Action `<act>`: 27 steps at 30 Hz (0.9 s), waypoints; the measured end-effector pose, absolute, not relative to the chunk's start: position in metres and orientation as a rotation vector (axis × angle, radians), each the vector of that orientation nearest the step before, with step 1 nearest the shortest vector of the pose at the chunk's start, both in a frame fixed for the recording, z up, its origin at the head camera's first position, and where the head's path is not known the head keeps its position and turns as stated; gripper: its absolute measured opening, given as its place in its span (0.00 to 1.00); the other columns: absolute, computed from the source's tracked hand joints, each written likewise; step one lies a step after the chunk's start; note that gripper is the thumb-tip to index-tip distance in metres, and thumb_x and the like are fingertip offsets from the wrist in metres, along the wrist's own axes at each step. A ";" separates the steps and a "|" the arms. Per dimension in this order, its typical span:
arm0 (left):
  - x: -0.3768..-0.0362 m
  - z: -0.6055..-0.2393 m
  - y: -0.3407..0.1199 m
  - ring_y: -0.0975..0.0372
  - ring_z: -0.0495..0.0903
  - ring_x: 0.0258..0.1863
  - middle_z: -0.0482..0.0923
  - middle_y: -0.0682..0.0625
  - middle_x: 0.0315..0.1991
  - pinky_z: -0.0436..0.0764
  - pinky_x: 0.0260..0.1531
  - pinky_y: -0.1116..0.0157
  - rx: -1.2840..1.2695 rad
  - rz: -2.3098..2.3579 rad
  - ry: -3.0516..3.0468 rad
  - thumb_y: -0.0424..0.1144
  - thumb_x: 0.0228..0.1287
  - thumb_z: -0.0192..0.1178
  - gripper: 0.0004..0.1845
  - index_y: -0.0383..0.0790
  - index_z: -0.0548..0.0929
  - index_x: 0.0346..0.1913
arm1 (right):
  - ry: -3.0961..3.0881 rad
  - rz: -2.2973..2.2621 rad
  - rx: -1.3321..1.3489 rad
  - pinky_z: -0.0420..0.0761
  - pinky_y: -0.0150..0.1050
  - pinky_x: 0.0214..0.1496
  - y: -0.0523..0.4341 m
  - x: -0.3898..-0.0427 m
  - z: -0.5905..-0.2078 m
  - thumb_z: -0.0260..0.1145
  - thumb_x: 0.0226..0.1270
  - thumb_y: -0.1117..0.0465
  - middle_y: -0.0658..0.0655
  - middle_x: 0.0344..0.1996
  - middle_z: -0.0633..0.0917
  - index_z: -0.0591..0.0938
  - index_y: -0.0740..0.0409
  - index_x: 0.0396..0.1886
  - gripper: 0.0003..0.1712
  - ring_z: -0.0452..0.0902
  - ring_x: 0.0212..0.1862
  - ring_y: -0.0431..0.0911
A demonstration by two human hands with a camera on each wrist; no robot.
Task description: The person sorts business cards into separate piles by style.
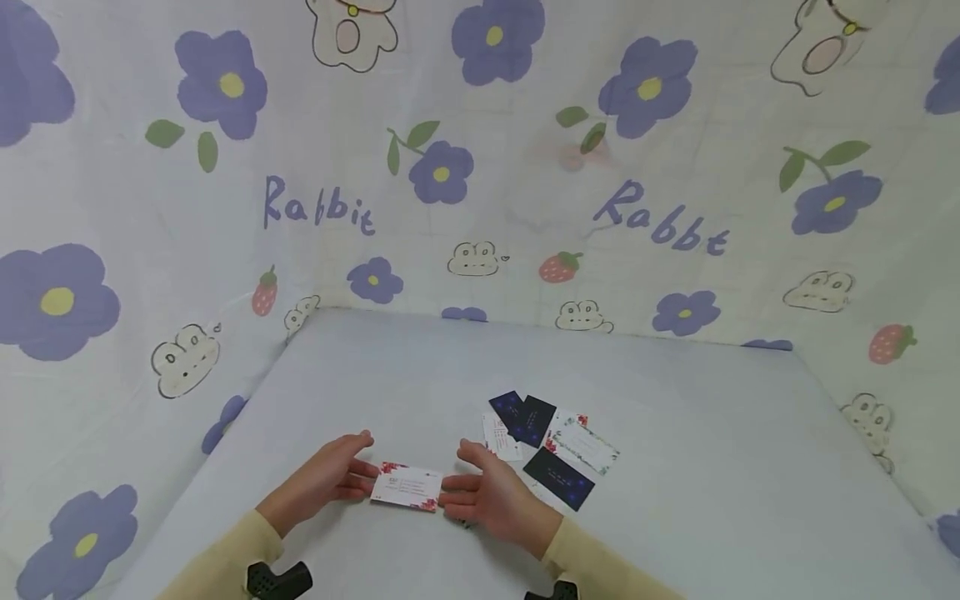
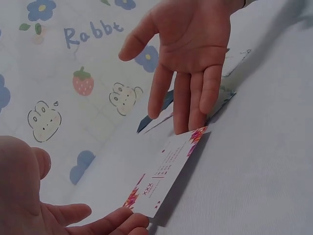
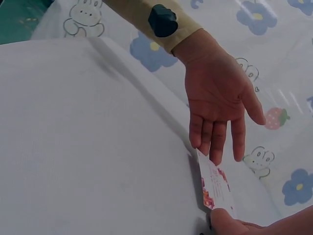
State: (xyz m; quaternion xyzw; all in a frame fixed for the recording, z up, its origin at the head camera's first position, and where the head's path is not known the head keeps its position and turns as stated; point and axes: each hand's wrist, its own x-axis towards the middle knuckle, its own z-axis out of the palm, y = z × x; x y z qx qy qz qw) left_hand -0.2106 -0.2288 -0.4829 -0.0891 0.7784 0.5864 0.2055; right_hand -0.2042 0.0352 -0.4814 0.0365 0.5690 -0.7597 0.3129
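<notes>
A white business card [image 1: 407,486] with red flowers at its corners is held between my two hands, just over the pale table [image 1: 712,500]. My left hand [image 1: 330,477] touches its left end with straight fingers. My right hand [image 1: 491,493] meets the right end the same way, palm turned inward. The left wrist view shows the card [image 2: 166,171] tilted up on one long edge, with the right hand [image 2: 195,58] at its far end and the left hand [image 2: 34,205] at its near end. From the right wrist the left hand [image 3: 215,103] shows with fingers spread over the card [image 3: 215,188].
A loose spread of cards lies just right of my right hand: dark blue ones [image 1: 525,417] [image 1: 558,477] and a white floral one [image 1: 585,446]. Cloth printed with flowers and rabbits [image 1: 450,167] walls the table at the back and on both sides.
</notes>
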 end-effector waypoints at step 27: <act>-0.220 -0.489 -0.166 0.60 0.84 0.35 0.83 0.40 0.49 0.87 0.37 0.66 -0.156 1.647 2.047 0.56 0.81 0.43 0.36 0.31 0.60 0.76 | 1.730 -1.856 0.164 0.86 0.47 0.57 0.104 -0.204 -0.466 0.49 0.80 0.42 0.79 0.68 0.71 0.50 0.64 0.81 0.43 0.84 0.58 0.62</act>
